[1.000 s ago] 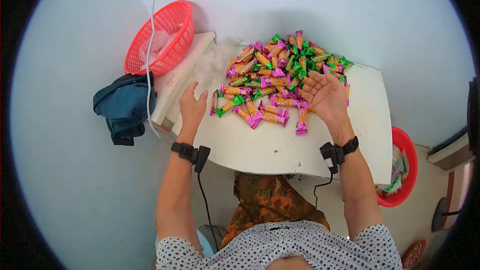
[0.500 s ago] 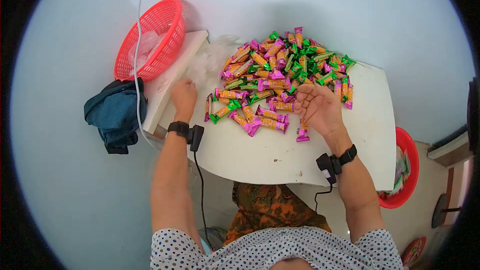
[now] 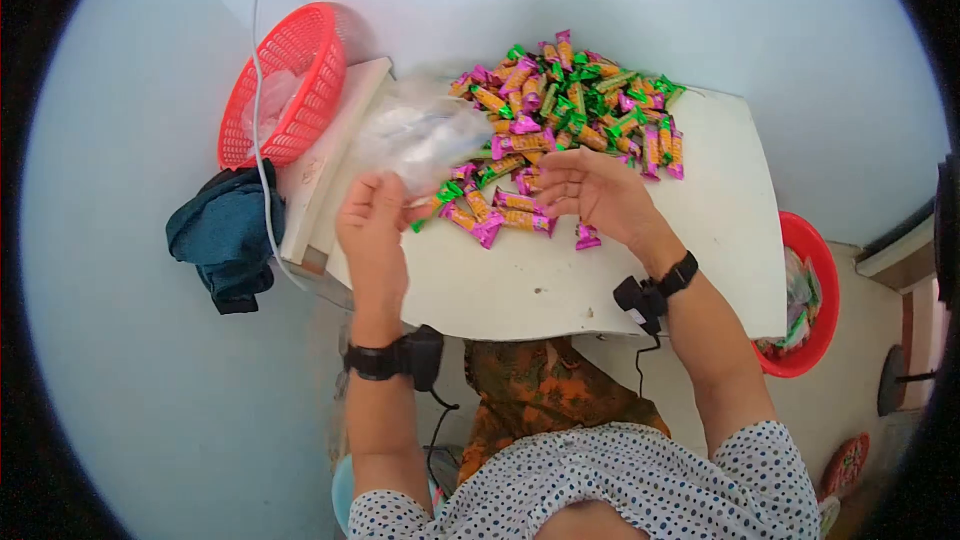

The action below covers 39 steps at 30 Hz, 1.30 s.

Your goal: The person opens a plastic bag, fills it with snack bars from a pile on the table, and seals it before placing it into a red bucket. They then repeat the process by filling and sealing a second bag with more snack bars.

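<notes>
My left hand [image 3: 375, 215] is closed on a clear plastic bag [image 3: 420, 135], which is smeared by motion and hangs over the left side of the pile. A heap of small wrapped snack bars [image 3: 590, 105], in pink-purple and green wrappers with orange middles, spreads across the white table [image 3: 700, 270]. To the right, my right hand [image 3: 597, 195] hovers over the front of the heap with its fingers apart and nothing held. One pink-wrapped bar [image 3: 588, 237] lies just below that hand. Part of the heap is hidden behind the bag.
A red plastic basket [image 3: 320, 90] with clear bags in it stands on a white ledge [image 3: 325, 155] at the left. Dark blue cloth [image 3: 225, 235] hangs below it, beside a white cable [image 3: 262, 120]. A red tub [image 3: 820, 325] with wrapped items stands right of the table.
My left hand has moved right and nearer, lifting the clear plastic bag from the table's left side. My right hand has shifted slightly left and stays open. The view has shifted a little.
</notes>
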Each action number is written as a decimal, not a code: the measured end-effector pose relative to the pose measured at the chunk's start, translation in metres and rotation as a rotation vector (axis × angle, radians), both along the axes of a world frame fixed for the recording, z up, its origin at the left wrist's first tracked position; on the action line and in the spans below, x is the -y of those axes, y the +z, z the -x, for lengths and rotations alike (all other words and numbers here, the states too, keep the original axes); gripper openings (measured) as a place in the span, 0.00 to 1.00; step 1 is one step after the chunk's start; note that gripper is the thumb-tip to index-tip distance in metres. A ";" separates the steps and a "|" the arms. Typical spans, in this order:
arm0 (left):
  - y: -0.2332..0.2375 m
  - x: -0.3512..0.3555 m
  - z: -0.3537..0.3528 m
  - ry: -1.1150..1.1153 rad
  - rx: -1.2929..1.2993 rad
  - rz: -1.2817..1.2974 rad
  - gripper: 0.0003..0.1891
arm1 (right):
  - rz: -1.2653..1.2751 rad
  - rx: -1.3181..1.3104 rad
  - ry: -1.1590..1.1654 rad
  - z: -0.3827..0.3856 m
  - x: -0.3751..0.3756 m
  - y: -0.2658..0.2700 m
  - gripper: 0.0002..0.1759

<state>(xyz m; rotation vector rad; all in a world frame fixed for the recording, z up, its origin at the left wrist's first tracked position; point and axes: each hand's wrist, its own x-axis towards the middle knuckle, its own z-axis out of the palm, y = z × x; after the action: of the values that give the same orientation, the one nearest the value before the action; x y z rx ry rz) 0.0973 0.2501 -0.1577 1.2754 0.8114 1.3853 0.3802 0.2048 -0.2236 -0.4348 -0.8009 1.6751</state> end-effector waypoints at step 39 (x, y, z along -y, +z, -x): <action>-0.058 -0.051 0.015 0.388 -1.051 -0.513 0.08 | 0.080 0.225 -0.295 0.008 0.010 0.007 0.04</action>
<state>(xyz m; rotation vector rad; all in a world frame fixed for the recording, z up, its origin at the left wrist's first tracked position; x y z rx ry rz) 0.0818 0.3011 -0.2161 2.4193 1.5156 1.1918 0.3723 0.1946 -0.2164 -0.7701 -0.7920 1.4011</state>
